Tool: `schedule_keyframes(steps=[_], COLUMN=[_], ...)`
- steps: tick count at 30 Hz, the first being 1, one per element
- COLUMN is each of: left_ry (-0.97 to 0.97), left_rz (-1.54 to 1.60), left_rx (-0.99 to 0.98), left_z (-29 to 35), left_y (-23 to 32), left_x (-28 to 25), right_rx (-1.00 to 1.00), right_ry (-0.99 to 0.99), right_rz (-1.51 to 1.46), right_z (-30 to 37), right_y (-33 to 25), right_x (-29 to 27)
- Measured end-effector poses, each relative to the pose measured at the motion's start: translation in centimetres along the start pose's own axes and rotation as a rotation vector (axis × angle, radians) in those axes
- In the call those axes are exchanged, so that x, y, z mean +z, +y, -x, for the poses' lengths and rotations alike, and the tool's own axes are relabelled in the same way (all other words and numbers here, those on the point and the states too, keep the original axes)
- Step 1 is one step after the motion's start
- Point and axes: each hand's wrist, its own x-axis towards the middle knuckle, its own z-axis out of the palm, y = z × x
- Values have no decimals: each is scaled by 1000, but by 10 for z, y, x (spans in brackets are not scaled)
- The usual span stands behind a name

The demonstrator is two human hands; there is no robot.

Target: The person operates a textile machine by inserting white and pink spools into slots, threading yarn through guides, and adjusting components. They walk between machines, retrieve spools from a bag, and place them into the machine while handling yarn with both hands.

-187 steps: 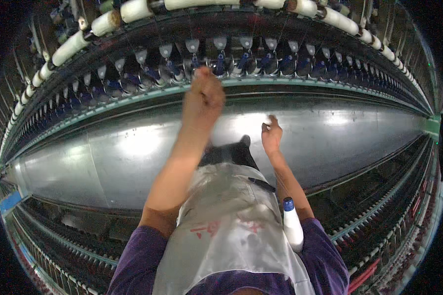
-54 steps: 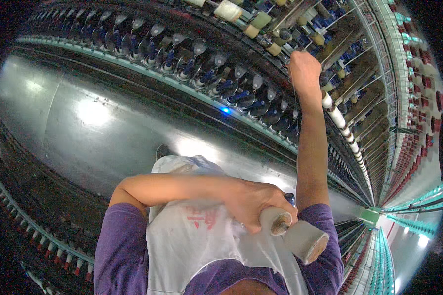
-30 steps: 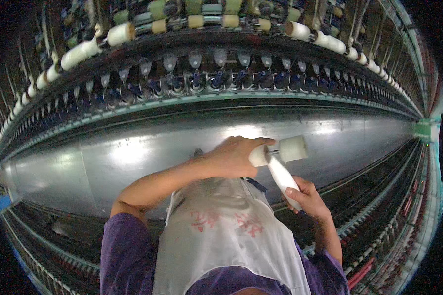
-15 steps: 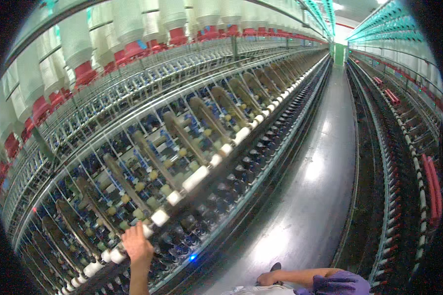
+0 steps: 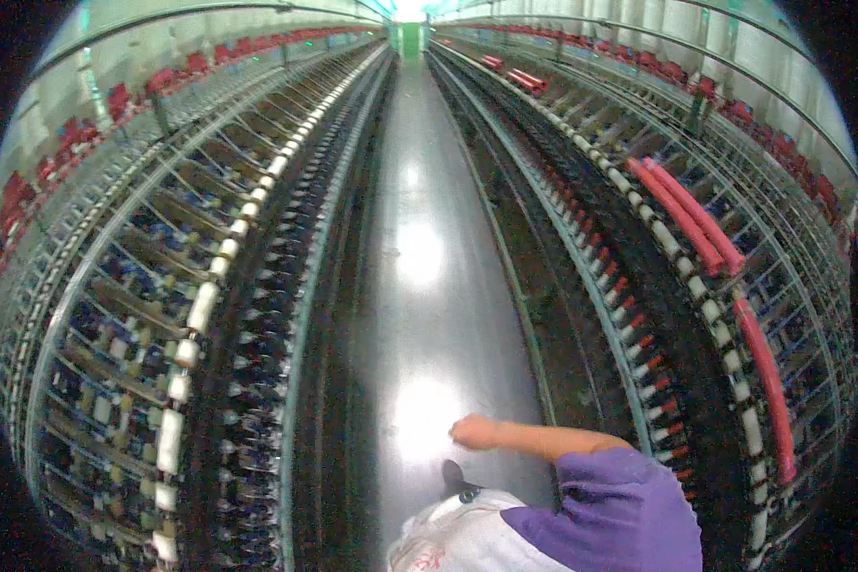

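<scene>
My right hand [image 5: 474, 432] is held out over the aisle floor in front of my body. Its fingers are curled into a loose fist, and nothing shows in or sticking out of it. The bare forearm leads back to a purple sleeve. My left hand is out of view. Along the left side runs a spinning frame with a row of white rollers [image 5: 170, 440] and dark spindles [image 5: 253, 419] below them. Nearest to my right arm is the right-hand frame, with its line of red-and-white spindle tops [image 5: 639, 343].
A grey, shiny aisle floor [image 5: 429, 324] runs between the two frames toward a green door [image 5: 411, 43]. Pink-red tubes [image 5: 682, 214] lie on the right frame, with another long one [image 5: 765, 386] nearer me. Red bobbin holders [image 5: 116, 100] line the upper left.
The view has swung right, toward the middle of the aisle. My left hand, earlier at the white rollers, has left view. My right hand has moved forward, away from my waist.
</scene>
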Motion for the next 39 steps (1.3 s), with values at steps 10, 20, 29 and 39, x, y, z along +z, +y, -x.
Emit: schedule_keyframes(steps=[10, 20, 29, 39], left_ry=[-197, -784, -1491, -1797], left_rz=[-322, 1015, 1533, 1772], left_rx=[234, 235, -302, 985], left_z=[-32, 1, 77, 76], left_y=[61, 273, 412, 618], left_x=[9, 88, 116, -28], right_rx=[521, 1000, 2009, 1581], right_ry=[-152, 198, 156, 858], right_rz=[107, 318, 601, 219], right_z=[200, 342, 571, 425], right_y=[115, 89, -48, -44], right_x=[-58, -163, -169, -158])
